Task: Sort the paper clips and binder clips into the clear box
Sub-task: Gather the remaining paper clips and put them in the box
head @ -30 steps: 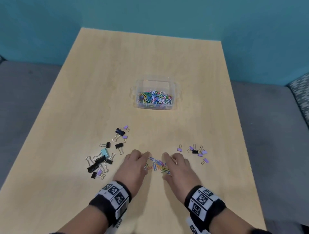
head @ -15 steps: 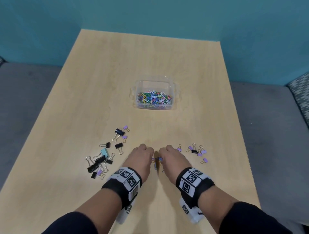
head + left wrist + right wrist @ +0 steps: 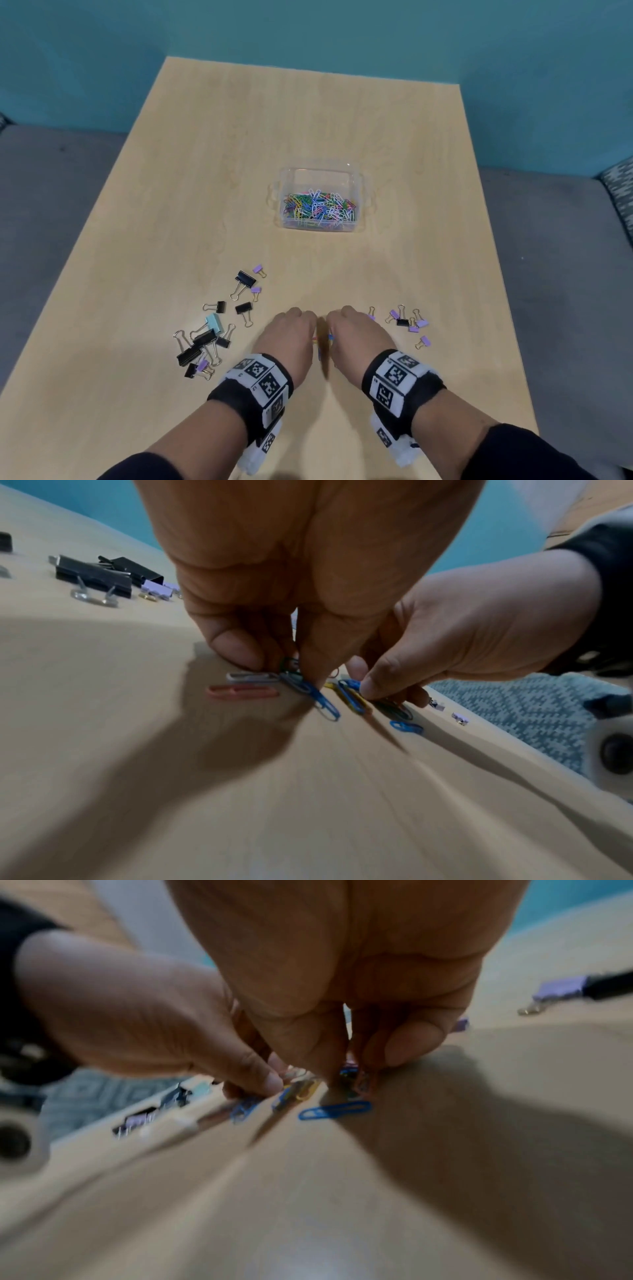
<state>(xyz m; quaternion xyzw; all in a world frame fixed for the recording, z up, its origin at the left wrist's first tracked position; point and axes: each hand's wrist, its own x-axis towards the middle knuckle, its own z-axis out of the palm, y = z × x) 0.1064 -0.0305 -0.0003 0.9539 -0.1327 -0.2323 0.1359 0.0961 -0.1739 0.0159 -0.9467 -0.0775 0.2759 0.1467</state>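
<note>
Both hands are side by side on the near part of the wooden table [image 3: 239,171], fingers curled down over a small bunch of coloured paper clips [image 3: 325,341]. In the left wrist view my left hand [image 3: 284,669] pinches a green and a blue paper clip [image 3: 322,702], and my right hand [image 3: 380,693] pinches clips beside it. A pink clip [image 3: 243,692] and a white clip [image 3: 251,677] lie flat by the left fingers. A blue clip [image 3: 334,1110] lies loose near my right hand [image 3: 352,1074]. The clear box [image 3: 363,178] stands farther away at mid-table, holding several paper clips [image 3: 318,209].
A scatter of black, purple and one light-blue binder clips [image 3: 212,332] lies left of my left hand [image 3: 291,339]. Small purple and black binder clips [image 3: 406,322] lie right of my right hand [image 3: 352,335]. Grey floor surrounds the table, and a teal wall stands behind it.
Both hands have drawn together and their fingers have curled in, bunching the spread-out paper clips between them. The binder clips and the box have not moved.
</note>
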